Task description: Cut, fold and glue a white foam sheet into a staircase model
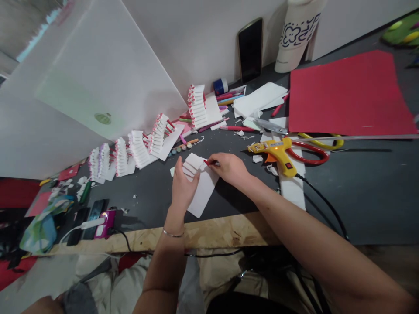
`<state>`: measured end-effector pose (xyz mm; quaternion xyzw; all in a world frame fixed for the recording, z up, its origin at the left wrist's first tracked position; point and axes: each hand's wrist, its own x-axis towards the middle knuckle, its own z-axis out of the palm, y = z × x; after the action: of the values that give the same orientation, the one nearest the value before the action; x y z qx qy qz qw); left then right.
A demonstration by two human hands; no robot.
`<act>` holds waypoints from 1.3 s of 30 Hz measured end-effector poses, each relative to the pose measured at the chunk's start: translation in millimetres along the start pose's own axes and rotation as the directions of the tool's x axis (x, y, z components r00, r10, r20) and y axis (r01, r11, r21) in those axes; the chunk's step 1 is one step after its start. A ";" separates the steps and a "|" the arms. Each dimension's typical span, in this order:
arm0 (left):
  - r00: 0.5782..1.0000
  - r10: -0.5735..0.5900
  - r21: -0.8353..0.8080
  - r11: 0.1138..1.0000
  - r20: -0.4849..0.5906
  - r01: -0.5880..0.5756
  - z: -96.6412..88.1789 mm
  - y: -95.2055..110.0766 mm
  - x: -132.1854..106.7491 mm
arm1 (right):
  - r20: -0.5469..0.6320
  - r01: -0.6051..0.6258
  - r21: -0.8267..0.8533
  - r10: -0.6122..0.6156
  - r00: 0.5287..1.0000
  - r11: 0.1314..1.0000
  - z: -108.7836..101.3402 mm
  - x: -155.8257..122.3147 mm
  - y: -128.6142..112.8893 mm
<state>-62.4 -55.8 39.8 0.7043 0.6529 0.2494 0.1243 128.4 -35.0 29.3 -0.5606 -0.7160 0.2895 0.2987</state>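
The left hand (182, 187) presses down with fingers slightly spread, pinning the slit white card (204, 187) to the dark tabletop (157, 196) (so it can't slide, I'd say), while the right hand (229, 169) pinches its fingers together on a small red piece (208, 162) at the card's edge.

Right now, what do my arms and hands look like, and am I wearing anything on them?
Your left forearm and right forearm are bare, with no sleeves in view, and your left hand and right hand have no gloves. A thin silver bangle circles your left wrist. No band shows on your right wrist.
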 end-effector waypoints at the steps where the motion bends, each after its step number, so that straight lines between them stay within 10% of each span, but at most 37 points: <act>1: 1.000 -0.002 0.008 1.000 0.002 0.002 0.2 0.2 -0.1 | -0.003 0.003 0.013 -0.002 1.000 1.000 0.7 0.4 0.9; 10: 0.999 -0.019 0.112 0.994 0.045 0.014 0.0 1.6 -0.8 | -0.064 -0.038 0.396 0.069 0.996 0.918 0.7 12.3 8.0; 17: 0.977 0.169 -0.023 0.985 -0.133 -0.174 -16.1 21.9 0.6 | -0.023 0.049 0.417 -0.043 0.999 0.908 -13.6 4.5 -17.2; 23: 0.999 0.033 -0.500 0.866 -0.011 -0.034 -17.4 51.3 -1.3 | 0.030 0.110 0.239 -0.121 0.992 0.965 -36.1 -13.0 -37.5; 27: 0.992 -0.072 -0.701 0.703 0.099 0.121 -6.5 60.2 -1.3 | -0.028 0.066 -0.144 -0.070 0.997 0.987 -88.9 -19.8 -5.5; 30: 0.975 -0.052 -0.731 0.653 0.218 0.199 5.4 65.5 -6.9 | -0.178 -0.257 -0.515 0.191 0.965 0.818 -135.0 -24.4 42.2; 39: 0.887 0.201 -0.620 0.776 0.417 0.116 43.1 72.4 -37.7 | 0.066 -0.272 -0.677 0.424 0.903 0.684 -177.7 -46.1 103.3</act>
<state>20.9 -94.7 32.5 0.6752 0.4663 0.2814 0.4974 336.0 -44.7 63.3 -0.7201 -0.6788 0.1324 -0.0566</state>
